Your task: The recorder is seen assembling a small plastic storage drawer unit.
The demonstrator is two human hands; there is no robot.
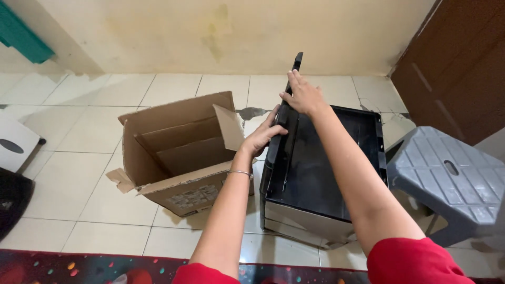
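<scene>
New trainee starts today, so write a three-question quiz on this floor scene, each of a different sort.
1. True or false: both hands touch the raised black lid of the black printer.
2. Which thing lies left of the printer? A) open cardboard box B) metal bucket C) red chair
3. Fill in: the left hand wears a thin ___ at the wrist.

Key: 1 true: the right hand sits higher on the lid than the left. 2 A. 3 bracelet.
</scene>
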